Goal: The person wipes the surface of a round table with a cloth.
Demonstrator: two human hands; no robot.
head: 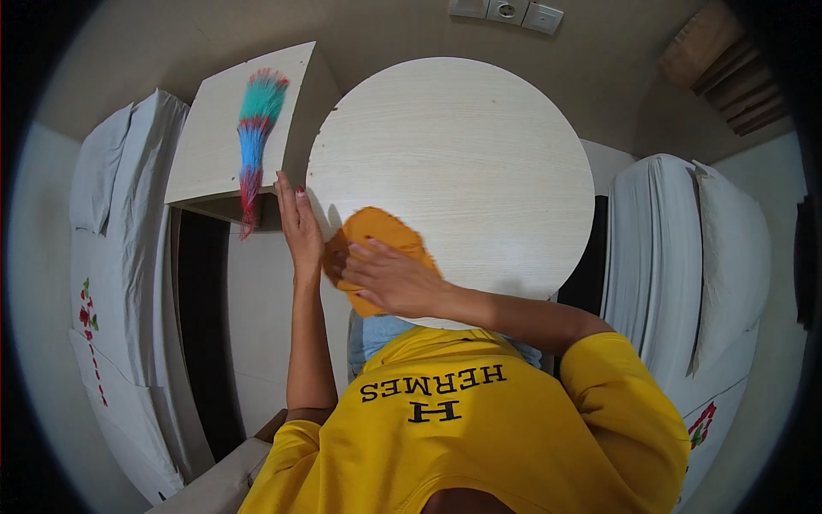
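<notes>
An orange cloth (385, 228) lies over the near left edge of a round, light wood-grain table (456, 160). My right hand (395, 276) rests flat on the cloth with its fingers spread, pointing left. Part of the cloth hangs past the table's rim. My left hand (302, 221) is upright at the table's left edge, beside the cloth, its fingers extended and nothing in it. Whether its palm touches the rim, I cannot tell.
A duster with turquoise, blue and red bristles (253, 138) lies on a light wooden cabinet (212, 128) at the left. Beds with white bedding stand at the left (135, 257) and right (648, 257). Wall sockets (507, 11) are beyond the table.
</notes>
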